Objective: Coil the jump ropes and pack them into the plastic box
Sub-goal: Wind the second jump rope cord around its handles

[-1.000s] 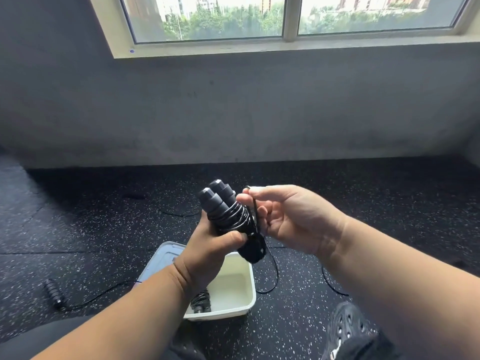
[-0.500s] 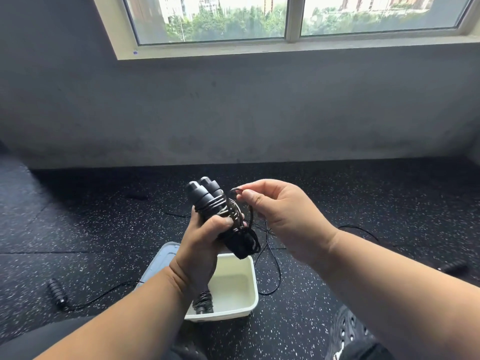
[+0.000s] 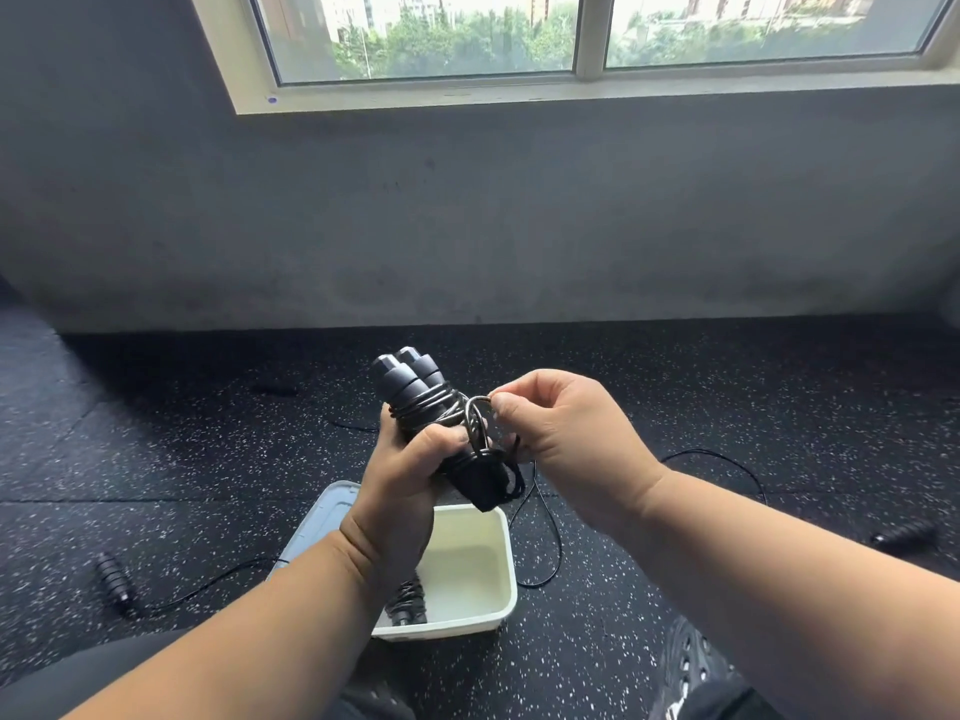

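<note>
Left hand (image 3: 400, 491) grips coiled jump rope (image 3: 431, 413); right hand (image 3: 561, 433) pinches its cord.
Plastic box (image 3: 498, 605) sits below, floor (image 3: 675, 387) open beyond.

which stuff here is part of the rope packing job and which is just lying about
Part of the job:
coiled jump rope in left hand
cord loop pinched by right hand
plastic box
bundled rope in the box
loose rope handles on the floor

Just lying about:
box lid
shoe
</note>
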Available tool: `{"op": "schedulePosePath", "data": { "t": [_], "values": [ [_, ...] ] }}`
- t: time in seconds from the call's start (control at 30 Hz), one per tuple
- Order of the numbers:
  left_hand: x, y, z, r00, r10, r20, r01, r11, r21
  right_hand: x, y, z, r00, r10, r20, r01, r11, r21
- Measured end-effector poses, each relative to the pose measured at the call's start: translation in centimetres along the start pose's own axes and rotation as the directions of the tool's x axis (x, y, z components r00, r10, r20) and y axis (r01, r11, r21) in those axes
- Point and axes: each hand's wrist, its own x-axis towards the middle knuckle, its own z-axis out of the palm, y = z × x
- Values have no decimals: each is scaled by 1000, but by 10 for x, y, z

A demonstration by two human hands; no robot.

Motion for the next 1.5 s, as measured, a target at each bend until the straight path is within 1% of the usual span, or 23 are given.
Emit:
{"op": "schedulePosePath", "data": {
  "t": [0.1,0.17,0.27,0.4,0.53,0.63,0.77,0.8,0.97,1.07,1.13,1.27,1.3,1.43,1.5],
  "values": [
    [-1,3,3,1000,-11,-14,10,997,-73,-1,2,0,999,40,-18,-41,998,-37],
    [-2,2,4,1000,-22,-16,20,995,-100,-1,2,2,998,58,-32,-59,998,-24],
    [-3,-1,5,999,-32,-33,30,999,-43,-1,3,4,996,60,-61,-61,998,-14],
    [0,-1,6,995,-40,-88,42,999,30,-2,5,8,995,39,-89,-47,996,-83],
    [1,-2,5,991,10,-133,-4,999,48,-3,7,9,993,-25,-112,10,990,-137],
    [3,-3,4,985,44,-168,-41,999,21,-8,9,12,992,-117,-52,106,977,-188],
    [6,-1,2,979,58,-193,-60,998,-9,-13,14,15,988,-119,103,131,984,-124],
    [6,0,2,979,59,-195,-63,998,-14,-13,15,15,986,-117,122,131,984,-117],
    [6,1,0,984,47,-173,-57,997,-55,-9,19,16,990,-111,83,114,993,-41],
    [5,1,0,985,48,-163,-54,998,-33,-8,18,16,995,-66,72,63,997,38],
    [4,-1,-2,987,37,-155,-43,998,-34,-7,16,15,995,-42,90,35,996,79],
    [4,-1,-3,990,-69,-123,43,978,-205,-7,9,15,994,6,112,-23,988,150],
    [4,0,-3,988,-94,-122,65,972,-225,-7,8,15,993,21,119,-41,984,171],
    [4,4,-4,980,-151,-127,124,973,-196,-7,7,15,989,55,134,-82,975,207],
    [4,6,-4,980,-150,-129,128,978,-163,-6,6,14,989,61,135,-90,971,220]
  ]
}}
